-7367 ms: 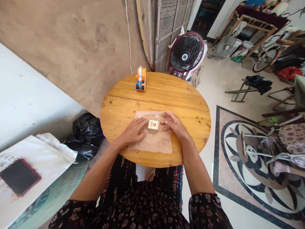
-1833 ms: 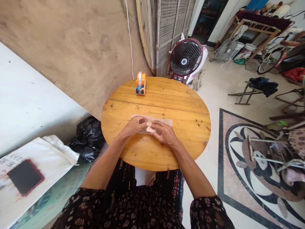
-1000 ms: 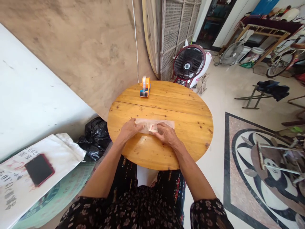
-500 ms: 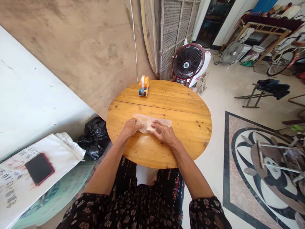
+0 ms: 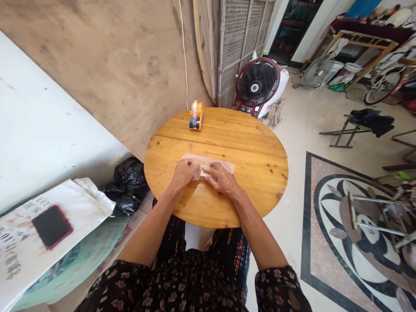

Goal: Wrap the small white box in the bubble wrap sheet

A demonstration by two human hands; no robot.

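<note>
A strip of translucent wrap, like bubble wrap, lies across the round wooden table. On its middle is a small pale, block-like object, partly covered by wrap and fingers. My left hand is closed at the left part of the strip, its fingertips pinching the wrap beside the small object. From the right, my right hand has curled fingers and thumb holding the small object down against the wrap. An orange tape dispenser with a roll of clear tape stands near the table's far edge.
A dark red fan stands just behind the table. To the left, a phone rests on a white sack, near a black plastic bag. A folding stool with dark cloth stands at the right.
My left hand has moved slightly right, closer to the small object, and its fingers have curled in more. My right hand stays nearly in place.
</note>
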